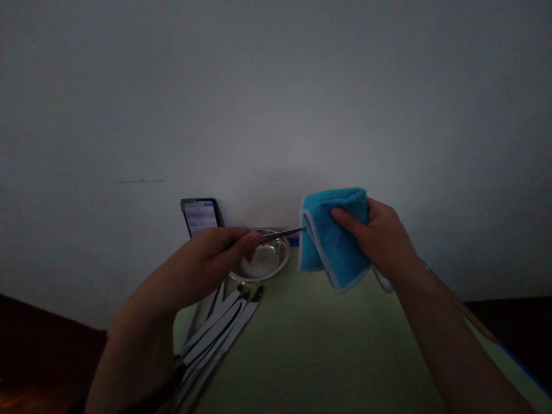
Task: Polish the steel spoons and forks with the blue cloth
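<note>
My left hand (219,253) pinches a slim metal utensil (282,233) that points right. Its far end goes in between the folds of a blue towelling cloth (345,241) with a pale edge, so its kind is hidden. The cloth is folded in my right hand (379,236), thumb on the near face and fingers behind it. Both hands are raised above the table. Below and behind the left hand stands a shiny metal bowl (264,264). Several long, flat metal utensils (230,330) lie side by side near my left forearm, partly covered by it.
A phone (200,215) with its screen lit leans against the pale wall (276,103) behind the bowl. The table (310,351) has a light green top that meets the wall. Its right edge (513,356) runs past my right forearm.
</note>
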